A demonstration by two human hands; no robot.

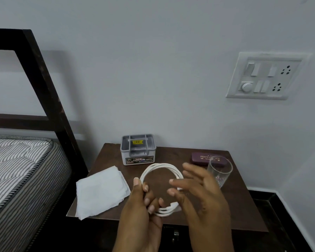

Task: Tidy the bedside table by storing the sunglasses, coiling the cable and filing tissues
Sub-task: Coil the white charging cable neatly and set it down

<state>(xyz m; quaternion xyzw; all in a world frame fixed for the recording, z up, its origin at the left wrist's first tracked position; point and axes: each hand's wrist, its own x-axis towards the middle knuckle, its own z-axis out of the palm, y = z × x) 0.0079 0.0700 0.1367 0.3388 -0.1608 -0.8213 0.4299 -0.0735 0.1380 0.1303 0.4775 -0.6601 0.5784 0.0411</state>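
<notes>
my left hand (pixel 144 202) grips the white cable (pixel 162 167), wound into a loose coil above the bedside table (pixel 244 206), fingers curled round its near-left side. my right hand (pixel 198 190), blurred, is spread open at the coil's right side. folded tissues (pixel 100 190) lie left.
</notes>
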